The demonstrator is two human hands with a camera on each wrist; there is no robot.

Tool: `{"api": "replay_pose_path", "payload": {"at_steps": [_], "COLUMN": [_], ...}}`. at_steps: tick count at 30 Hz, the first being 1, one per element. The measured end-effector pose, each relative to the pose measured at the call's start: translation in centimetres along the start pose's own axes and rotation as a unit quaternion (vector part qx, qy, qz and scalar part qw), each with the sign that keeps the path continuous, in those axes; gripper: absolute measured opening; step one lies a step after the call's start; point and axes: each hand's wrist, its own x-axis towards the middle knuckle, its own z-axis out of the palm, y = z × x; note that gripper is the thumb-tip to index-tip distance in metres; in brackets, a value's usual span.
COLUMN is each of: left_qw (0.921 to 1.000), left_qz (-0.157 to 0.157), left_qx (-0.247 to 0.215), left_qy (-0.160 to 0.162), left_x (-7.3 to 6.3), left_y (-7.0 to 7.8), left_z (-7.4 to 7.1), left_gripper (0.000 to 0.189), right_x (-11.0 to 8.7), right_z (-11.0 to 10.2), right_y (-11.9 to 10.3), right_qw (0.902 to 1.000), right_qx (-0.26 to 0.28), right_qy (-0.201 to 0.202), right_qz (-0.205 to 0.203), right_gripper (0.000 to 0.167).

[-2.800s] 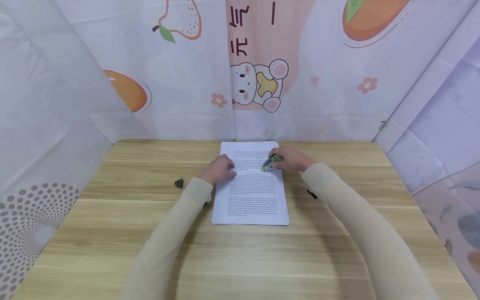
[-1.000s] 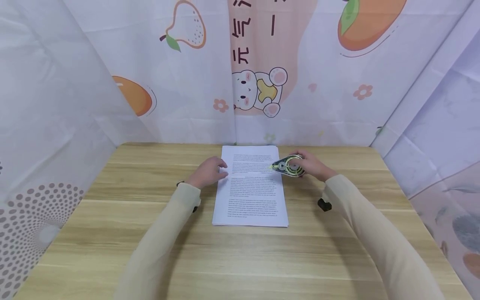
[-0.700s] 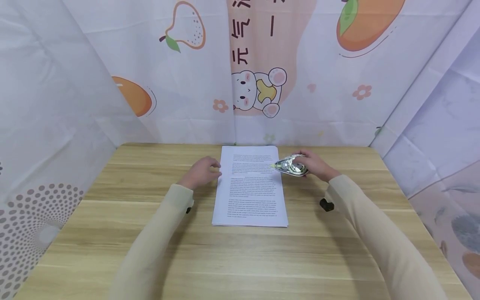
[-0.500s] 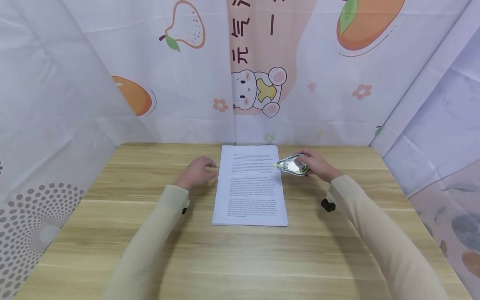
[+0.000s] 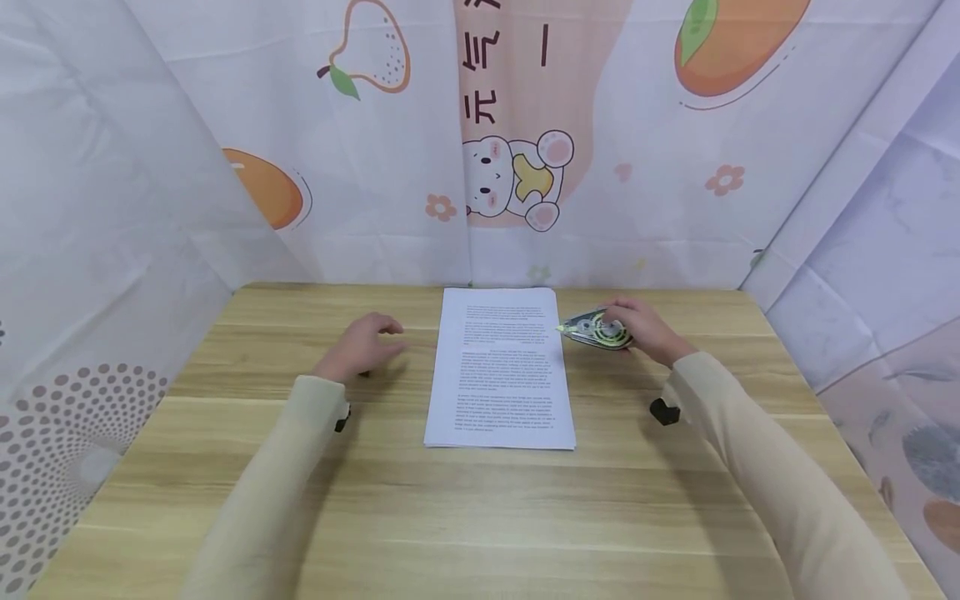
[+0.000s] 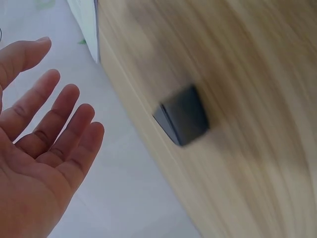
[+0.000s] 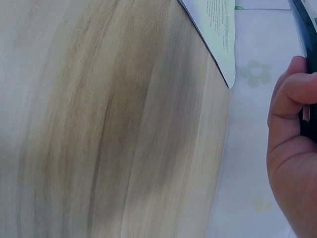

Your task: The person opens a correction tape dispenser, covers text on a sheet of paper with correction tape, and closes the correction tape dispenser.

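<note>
My right hand [image 5: 647,327] holds a clear-and-green correction tape [image 5: 596,330] just right of a stack of printed paper [image 5: 498,375]; the tip points at the sheet's right edge. In the right wrist view the fingers [image 7: 290,109] curl round its dark body, mostly out of frame. Left of the paper, my left hand [image 5: 362,346] hovers with loosely bent fingers, holding nothing. A small dark wedge-shaped piece [image 6: 185,116] lies on the table beside it in the left wrist view; in the head view the hand mostly hides it. A blank white band crosses the text on the top sheet.
The wooden table [image 5: 480,517] ends at a printed curtain [image 5: 360,183] just behind the paper. Further curtains hang at both sides. Dark wrist-worn pieces [image 5: 664,412] show beneath the sleeves.
My right hand has drawn the correction tape from over the page to beyond its right edge. The left hand has come off the paper and moved left to near the dark piece.
</note>
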Motion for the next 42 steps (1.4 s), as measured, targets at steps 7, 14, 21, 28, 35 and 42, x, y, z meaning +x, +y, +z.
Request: {"api": "replay_pose_path", "payload": {"at_steps": [7,14,21,28,35,42], "left_qw": [0.9994,0.9987,0.9985,0.9971,0.9966,0.9966], "left_qz": [-0.03,-0.045,-0.042,-0.05,-0.046,-0.037], "left_qx": [-0.015,-0.015,-0.005,-0.005,-0.025,-0.028], "left_qy": [-0.01,-0.019,-0.035,-0.057,-0.063,-0.067], "left_x": [-1.2,-2.8,-3.7,-4.1,-4.2,-4.1], "left_y": [-1.9,-3.5,-4.6,-5.3,-5.3,-5.3], "left_z": [-0.9,-1.5,-1.7,-1.6,-1.5,-1.2], "left_gripper": [0.04,0.041,0.045,0.05,0.047,0.038], "right_x": [-0.3,-0.6,-0.7,-1.0,-1.3,-1.3], "right_z": [-0.2,-0.3,-0.4,-0.4,-0.4,-0.6], "right_y": [-0.1,-0.2,0.3,0.6,0.5,0.9], "right_qw": [0.9989,0.9989,0.9987,0.9985,0.9988,0.9993], "right_qx": [0.044,0.042,0.049,0.052,0.046,0.032], "right_qy": [-0.015,-0.016,-0.012,-0.013,-0.012,-0.006], "right_qz": [0.007,0.009,0.011,0.01,0.011,0.02], "right_gripper": [0.045,0.043,0.038,0.036,0.038,0.041]}}
